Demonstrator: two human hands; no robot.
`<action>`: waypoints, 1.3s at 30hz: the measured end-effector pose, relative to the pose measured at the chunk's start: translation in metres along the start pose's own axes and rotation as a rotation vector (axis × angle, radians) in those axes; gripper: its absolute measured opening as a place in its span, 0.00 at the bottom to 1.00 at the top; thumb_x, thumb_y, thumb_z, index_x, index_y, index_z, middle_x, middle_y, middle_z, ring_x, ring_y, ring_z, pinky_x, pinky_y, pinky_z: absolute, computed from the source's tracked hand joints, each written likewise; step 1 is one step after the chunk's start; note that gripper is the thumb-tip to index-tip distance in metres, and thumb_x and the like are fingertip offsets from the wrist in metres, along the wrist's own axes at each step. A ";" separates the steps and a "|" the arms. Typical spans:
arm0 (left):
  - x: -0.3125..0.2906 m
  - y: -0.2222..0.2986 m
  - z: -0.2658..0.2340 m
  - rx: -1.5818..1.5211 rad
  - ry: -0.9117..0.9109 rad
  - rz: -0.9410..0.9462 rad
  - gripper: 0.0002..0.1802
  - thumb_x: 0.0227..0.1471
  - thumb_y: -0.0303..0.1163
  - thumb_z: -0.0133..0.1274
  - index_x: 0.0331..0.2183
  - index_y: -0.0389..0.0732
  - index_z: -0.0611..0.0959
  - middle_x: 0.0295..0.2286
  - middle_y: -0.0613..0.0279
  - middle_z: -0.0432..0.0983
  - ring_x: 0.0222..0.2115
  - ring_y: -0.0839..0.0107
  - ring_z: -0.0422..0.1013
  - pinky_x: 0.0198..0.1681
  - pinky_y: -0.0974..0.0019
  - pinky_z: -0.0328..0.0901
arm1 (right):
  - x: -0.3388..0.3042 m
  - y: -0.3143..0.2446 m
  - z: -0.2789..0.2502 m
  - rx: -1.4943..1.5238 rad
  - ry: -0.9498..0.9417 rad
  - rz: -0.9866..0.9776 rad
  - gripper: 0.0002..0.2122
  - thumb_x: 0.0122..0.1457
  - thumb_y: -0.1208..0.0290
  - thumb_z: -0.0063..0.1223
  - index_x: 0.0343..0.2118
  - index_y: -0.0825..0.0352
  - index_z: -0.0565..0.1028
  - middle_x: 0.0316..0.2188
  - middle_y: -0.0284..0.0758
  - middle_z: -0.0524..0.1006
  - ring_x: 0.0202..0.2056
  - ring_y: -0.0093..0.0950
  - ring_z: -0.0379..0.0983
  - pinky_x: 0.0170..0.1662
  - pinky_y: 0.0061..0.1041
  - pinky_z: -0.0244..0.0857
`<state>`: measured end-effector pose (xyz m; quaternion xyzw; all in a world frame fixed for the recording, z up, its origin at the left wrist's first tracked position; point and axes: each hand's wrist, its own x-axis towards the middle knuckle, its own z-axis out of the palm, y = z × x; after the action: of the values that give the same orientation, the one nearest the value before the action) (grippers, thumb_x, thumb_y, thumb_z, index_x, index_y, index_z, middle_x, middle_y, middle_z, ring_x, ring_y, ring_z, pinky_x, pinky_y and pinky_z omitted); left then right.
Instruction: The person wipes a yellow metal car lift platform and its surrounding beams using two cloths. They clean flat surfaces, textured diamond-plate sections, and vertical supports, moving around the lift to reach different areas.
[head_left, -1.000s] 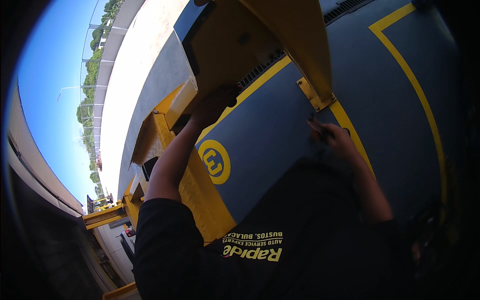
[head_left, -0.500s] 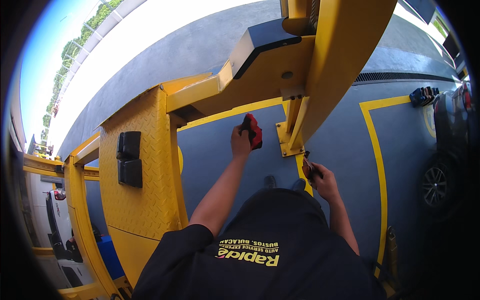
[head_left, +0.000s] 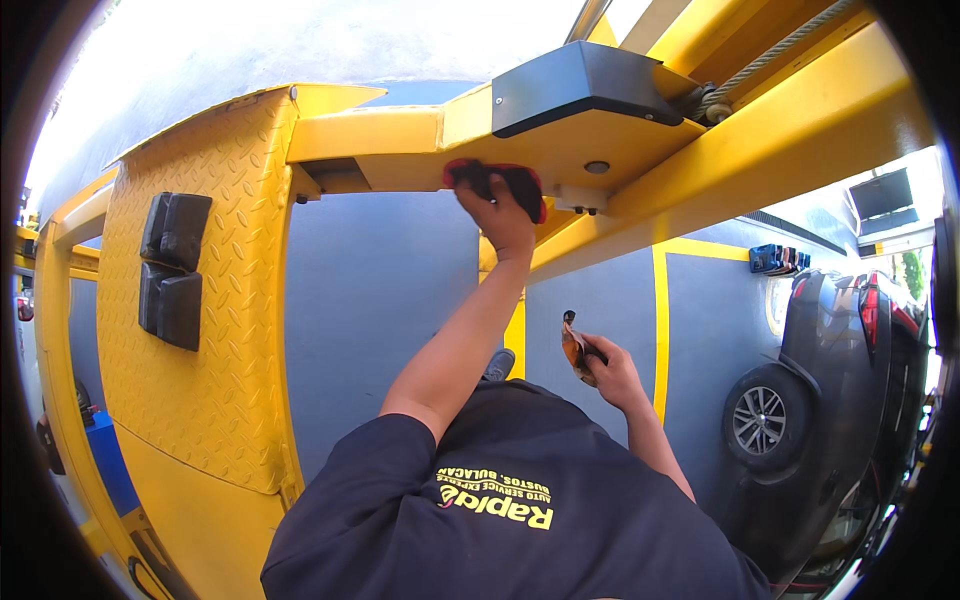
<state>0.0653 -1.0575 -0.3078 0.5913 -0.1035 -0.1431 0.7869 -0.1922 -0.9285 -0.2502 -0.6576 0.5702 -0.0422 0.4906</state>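
Observation:
My left hand (head_left: 500,215) is closed on a red and black cloth (head_left: 524,188), bunched under the fingers. The cloth lies against the side of a yellow steel beam (head_left: 400,150), just below its dark angular cover (head_left: 580,85). Lower and to the right, my right hand (head_left: 616,374) grips a small crumpled pouch (head_left: 574,347), orange-brown with a black spout or cap at its top end. That pouch is held in the air over the floor, apart from the beam. Its far side is hidden by my fingers.
A yellow tread-plate ramp (head_left: 235,300) with black rubber blocks (head_left: 172,270) stands at left. A long yellow beam (head_left: 740,140) and a steel cable (head_left: 780,60) run at upper right. A dark car (head_left: 830,390) is parked at right. Yellow lines (head_left: 661,320) mark the floor.
My left hand has moved up with the cloth, from open air onto the beam's side. My right hand still holds the pouch. The view has shifted, showing more of the dark car.

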 end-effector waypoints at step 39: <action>-0.111 -0.017 0.036 0.267 -0.669 0.582 0.24 0.62 0.25 0.58 0.55 0.32 0.69 0.49 0.35 0.67 0.49 0.35 0.68 0.53 0.41 0.66 | -0.030 0.043 0.010 -0.006 0.033 0.097 0.20 0.66 0.79 0.49 0.61 0.65 0.78 0.46 0.42 0.83 0.46 0.32 0.80 0.53 0.31 0.72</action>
<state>-0.0525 -1.0557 -0.3133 0.5553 -0.5310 -0.0847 0.6345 -0.2264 -0.8936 -0.2699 -0.6298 0.6094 -0.0276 0.4808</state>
